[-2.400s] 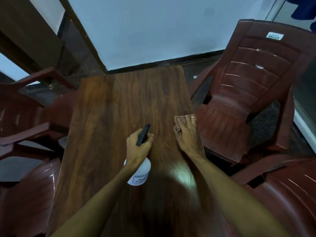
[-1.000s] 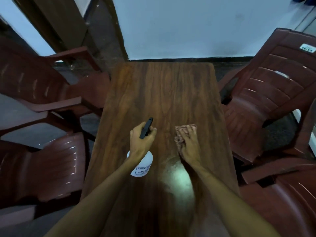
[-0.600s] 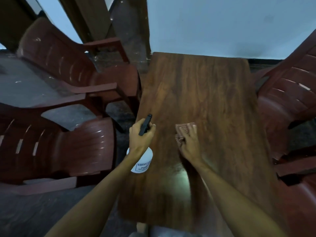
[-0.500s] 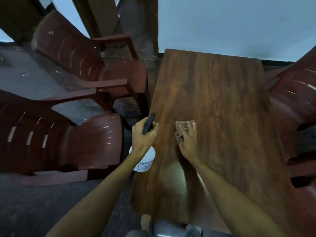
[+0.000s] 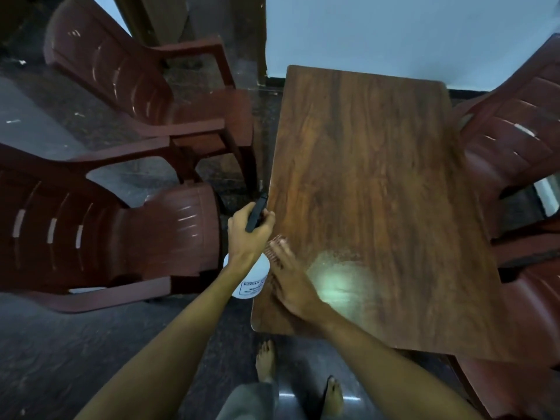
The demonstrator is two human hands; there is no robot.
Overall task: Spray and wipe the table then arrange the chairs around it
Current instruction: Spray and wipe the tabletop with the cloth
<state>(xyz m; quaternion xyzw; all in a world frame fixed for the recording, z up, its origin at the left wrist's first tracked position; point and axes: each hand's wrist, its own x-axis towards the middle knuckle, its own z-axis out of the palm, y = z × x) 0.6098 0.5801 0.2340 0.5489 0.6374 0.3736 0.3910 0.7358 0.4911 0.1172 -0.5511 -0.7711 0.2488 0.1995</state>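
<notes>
Dark floor (image 5: 91,344) is showing nearest, and the person's bare feet (image 5: 265,359) are standing just before the near left corner of the table (image 5: 378,162). At that corner the right hand (image 5: 292,286) is lying flat, its fingers straight and pressing the cloth (image 5: 270,253) onto the wood. Most of the cloth is hiding under the palm, and its checked border is reaching almost to the table's left edge. Just beside it, off the edge, the left hand (image 5: 248,234) is gripping the spray bottle (image 5: 251,277), fingers curled round the black head, the white body hanging below the wrist over the floor. I am judging that wiping is the step in hand. A pale, damp-looking patch (image 5: 339,280) is shining just to the right of the right hand, so the cloth should be going across it in long overlapping strokes, with a flat palm and even pressure, and turning back before the edge so it is not slipping off. Further on, the middle and far end of the tabletop are giving free room for the arm. On the left, the near left chair (image 5: 136,234) and the far left chair (image 5: 181,107) are standing apart from the table, with a strip of floor between. The right chair (image 5: 515,140) is sitting close against the right edge; I cannot tell if it is touching. A fourth chair (image 5: 530,313) is partly showing at the near right. The far end is almost meeting the wall (image 5: 394,31), so a chair is probably not fitting there.
</notes>
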